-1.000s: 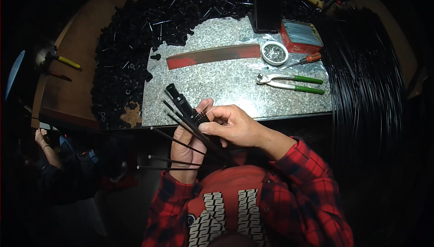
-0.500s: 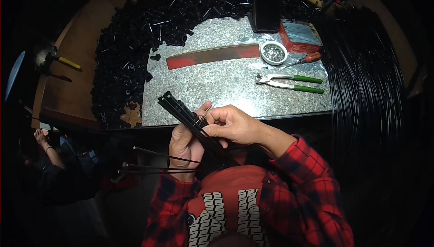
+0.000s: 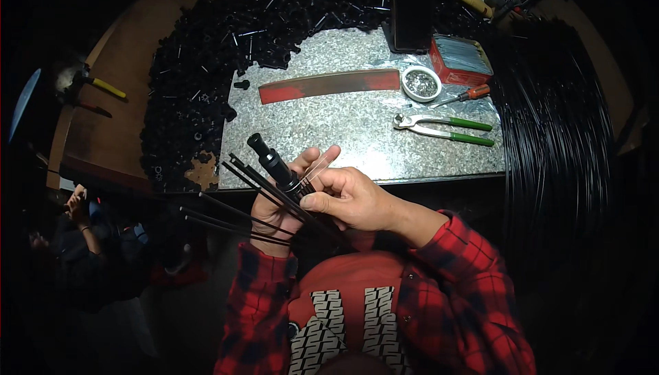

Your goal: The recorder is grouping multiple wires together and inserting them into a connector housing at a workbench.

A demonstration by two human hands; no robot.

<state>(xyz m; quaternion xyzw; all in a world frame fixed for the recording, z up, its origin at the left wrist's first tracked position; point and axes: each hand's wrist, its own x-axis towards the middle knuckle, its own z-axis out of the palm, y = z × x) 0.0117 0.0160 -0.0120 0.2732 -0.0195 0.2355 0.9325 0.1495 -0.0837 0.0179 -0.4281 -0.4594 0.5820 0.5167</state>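
Observation:
A black stepped tube (image 3: 276, 167) with thin black rods (image 3: 250, 181) gathered around it, like part of an umbrella frame, tilts up and left before my chest. My left hand (image 3: 272, 211) is wrapped around its lower part from the left, with some fingertips showing behind it. Several more rods (image 3: 226, 222) stick out leftward past that wrist. From the right, my right hand (image 3: 357, 202) has thumb and fingers closed on rod ends at the tube's collar. A thin pale wire (image 3: 320, 165) stands up between the two hands. The lower rod ends are lost in shadow.
Green-handled pincers (image 3: 446, 128), a screwdriver (image 3: 467, 94), a white bowl (image 3: 420, 84) of tiny metal bits and a red strip (image 3: 329, 85) lie on the speckled slab (image 3: 343, 131). Black parts (image 3: 199, 66) heap behind; black rods (image 3: 556, 121) hang right. Another person (image 3: 89, 237) is at left.
The black bundle has turned, so the stepped tube now faces up and the rods fan out on its left. Both hands stay closed around it. The view has shifted slightly.

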